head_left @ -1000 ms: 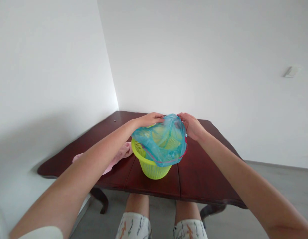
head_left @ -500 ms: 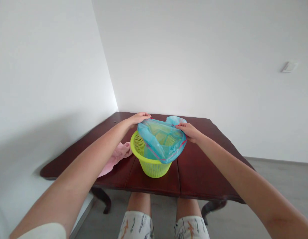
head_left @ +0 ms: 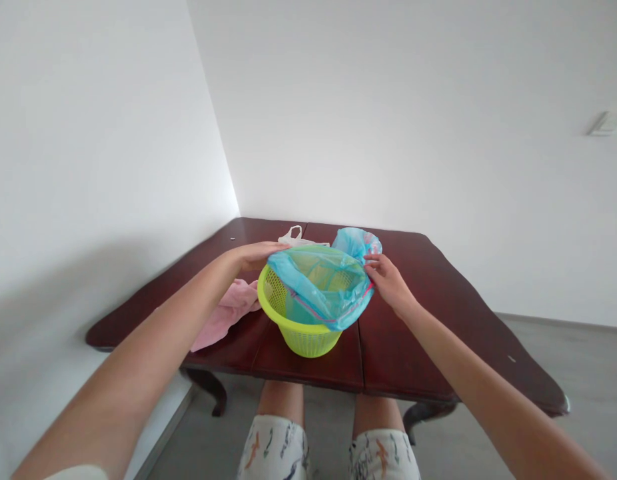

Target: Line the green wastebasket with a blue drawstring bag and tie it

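A yellow-green plastic basket [head_left: 308, 341] stands upright on the dark wooden table. Lining it is a translucent blue garbage bag [head_left: 308, 288] with a red drawstring edge, folded over the front right of the rim. At the back left rim, my left hand [head_left: 256, 254] is closed on the bag's edge, its fingertips partly hidden. My right hand [head_left: 388, 279] pinches the bag at the right rim, fingers slightly bent. The back left part of the rim lies under the bag, while the front left rim is bare.
Behind the basket lie a bunched blue bag [head_left: 356, 241] and a white plastic bag [head_left: 293, 236] with loop handles. A pink cloth [head_left: 226, 317] rests left of the basket, partly behind my left forearm. Walls border the table [head_left: 413, 347] at the left and back.
Both hands have lowered the raised back edge of the bag onto the basket rim and moved slightly apart. The white bag behind has come into view.
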`<state>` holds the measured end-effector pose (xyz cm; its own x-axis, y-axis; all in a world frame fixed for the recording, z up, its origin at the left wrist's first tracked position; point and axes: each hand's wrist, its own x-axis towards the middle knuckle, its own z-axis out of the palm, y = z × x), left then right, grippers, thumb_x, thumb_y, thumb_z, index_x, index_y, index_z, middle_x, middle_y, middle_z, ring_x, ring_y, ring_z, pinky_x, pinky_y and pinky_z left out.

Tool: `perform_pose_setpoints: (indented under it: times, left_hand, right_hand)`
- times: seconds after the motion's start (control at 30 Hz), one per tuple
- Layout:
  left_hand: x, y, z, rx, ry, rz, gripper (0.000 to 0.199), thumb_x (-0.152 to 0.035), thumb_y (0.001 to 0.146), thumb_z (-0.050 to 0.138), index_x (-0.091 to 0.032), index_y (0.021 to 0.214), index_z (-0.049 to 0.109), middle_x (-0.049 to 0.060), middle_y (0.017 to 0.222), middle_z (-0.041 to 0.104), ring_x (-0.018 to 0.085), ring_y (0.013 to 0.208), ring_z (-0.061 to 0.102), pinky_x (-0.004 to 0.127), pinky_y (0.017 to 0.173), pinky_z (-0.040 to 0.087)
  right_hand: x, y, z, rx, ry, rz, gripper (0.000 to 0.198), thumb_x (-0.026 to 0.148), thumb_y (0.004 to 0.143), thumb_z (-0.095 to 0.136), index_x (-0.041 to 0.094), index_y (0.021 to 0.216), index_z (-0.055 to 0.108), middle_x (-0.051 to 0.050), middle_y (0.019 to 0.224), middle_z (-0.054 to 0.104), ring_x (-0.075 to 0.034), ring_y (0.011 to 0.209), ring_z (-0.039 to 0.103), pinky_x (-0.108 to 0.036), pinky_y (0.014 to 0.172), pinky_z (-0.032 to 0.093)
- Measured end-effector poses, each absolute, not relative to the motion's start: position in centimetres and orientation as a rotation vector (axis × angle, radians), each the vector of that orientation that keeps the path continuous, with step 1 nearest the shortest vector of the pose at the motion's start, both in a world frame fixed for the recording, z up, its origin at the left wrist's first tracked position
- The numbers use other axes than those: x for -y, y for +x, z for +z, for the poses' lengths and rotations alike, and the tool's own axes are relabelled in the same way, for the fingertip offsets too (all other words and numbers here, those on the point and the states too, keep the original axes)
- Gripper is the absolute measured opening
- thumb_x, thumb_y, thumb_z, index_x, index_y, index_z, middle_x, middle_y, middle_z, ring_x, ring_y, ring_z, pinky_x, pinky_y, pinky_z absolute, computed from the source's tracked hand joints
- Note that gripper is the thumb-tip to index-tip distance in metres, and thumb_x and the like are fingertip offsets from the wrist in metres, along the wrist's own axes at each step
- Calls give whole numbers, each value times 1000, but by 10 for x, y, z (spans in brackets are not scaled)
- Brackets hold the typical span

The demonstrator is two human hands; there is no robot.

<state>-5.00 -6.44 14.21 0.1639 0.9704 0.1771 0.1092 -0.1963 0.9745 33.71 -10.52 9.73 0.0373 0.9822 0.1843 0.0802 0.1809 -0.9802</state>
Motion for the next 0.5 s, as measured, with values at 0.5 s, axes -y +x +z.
perform_pose_setpoints:
  times: [0.5]
  left_hand:
    - [173, -50, 124, -878, 2703, 1172, 20, -46, 115, 70, -28, 123, 75, 9, 111, 82, 31, 108, 76, 51, 110, 59]
  right_hand:
    - [226, 305, 47, 1537, -858, 88, 20, 16, 109, 77, 33, 118, 84, -13, 148, 75, -35, 134, 78, -61, 110, 73]
